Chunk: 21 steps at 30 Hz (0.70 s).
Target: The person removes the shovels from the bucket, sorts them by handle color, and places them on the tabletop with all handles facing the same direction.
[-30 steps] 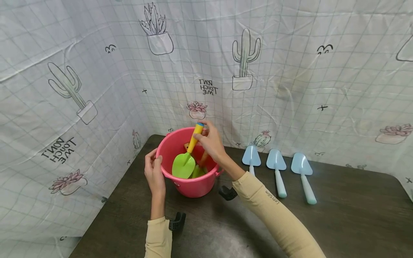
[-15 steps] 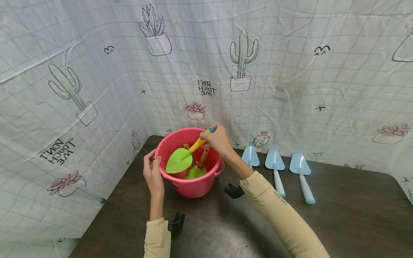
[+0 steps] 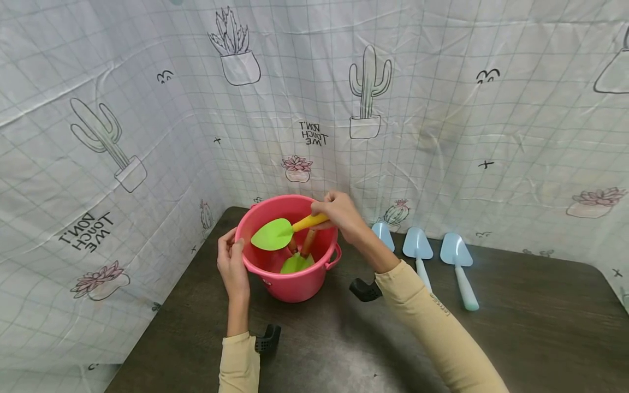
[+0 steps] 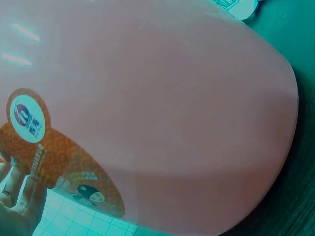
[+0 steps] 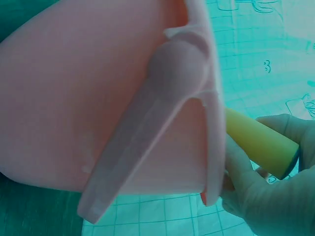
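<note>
A pink bucket (image 3: 295, 286) stands on the dark table, its open top facing me. My left hand (image 3: 233, 273) grips its left rim, thumb over the edge; in the left wrist view a sticker (image 4: 64, 162) shows on the bucket's wall beside those fingers. My right hand (image 3: 345, 217) holds a trowel with a green blade (image 3: 273, 234) by its yellow handle (image 5: 261, 145). The trowel lies nearly level over the bucket's mouth, blade toward the left. Lower in the bucket is another green-bladed tool (image 3: 296, 263), with brown handles (image 3: 308, 243) showing near it.
Right of the bucket, three light-blue trowels (image 3: 456, 250) lie in a row along the table's back, the nearest one partly hidden by my right arm. A cloth (image 3: 432, 109) printed with cacti hangs behind and to the left of the table (image 3: 540, 316).
My right hand has moved right, turning the green trowel from steeply upright to nearly level; its blade has risen and swung left. The left hand stays on the rim.
</note>
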{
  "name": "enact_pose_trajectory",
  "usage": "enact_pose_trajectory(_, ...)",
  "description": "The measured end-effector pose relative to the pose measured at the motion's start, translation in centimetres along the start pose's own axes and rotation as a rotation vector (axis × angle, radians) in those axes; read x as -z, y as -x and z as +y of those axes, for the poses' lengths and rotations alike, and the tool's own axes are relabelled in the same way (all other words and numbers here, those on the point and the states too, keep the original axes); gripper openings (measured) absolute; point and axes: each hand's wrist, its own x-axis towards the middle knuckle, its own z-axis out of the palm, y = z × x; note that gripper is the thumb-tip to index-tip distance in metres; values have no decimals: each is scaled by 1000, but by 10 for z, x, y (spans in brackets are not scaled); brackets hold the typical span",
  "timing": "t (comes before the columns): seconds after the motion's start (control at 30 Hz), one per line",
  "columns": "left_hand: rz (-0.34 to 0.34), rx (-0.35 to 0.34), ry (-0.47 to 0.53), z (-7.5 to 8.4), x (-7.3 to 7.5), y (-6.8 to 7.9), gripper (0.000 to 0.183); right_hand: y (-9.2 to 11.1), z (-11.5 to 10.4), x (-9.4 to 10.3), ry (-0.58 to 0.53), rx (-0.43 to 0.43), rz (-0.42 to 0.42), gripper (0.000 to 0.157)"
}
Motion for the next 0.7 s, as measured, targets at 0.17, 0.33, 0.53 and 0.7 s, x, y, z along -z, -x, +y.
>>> enact_pose_trajectory(0.17, -2, -2, 3, 1, -1, 0, 36, 1, -2, 6, -99, -51, -51, 23)
enact_pose_trajectory(0.33, -4, 4, 3, 1, -1, -1, 36, 2, -4, 12, -179, -108, -88, 12)
enact_pose_trajectory(0.53, -3, 8, -1, 0, -1, -1, 36, 2, -5, 18, -286, -150, -110, 6)
enact_pose_trajectory(0.7, 1, -3, -9, 0, -1, -2, 36, 3, -7, 25, -435, -220, -122, 9)
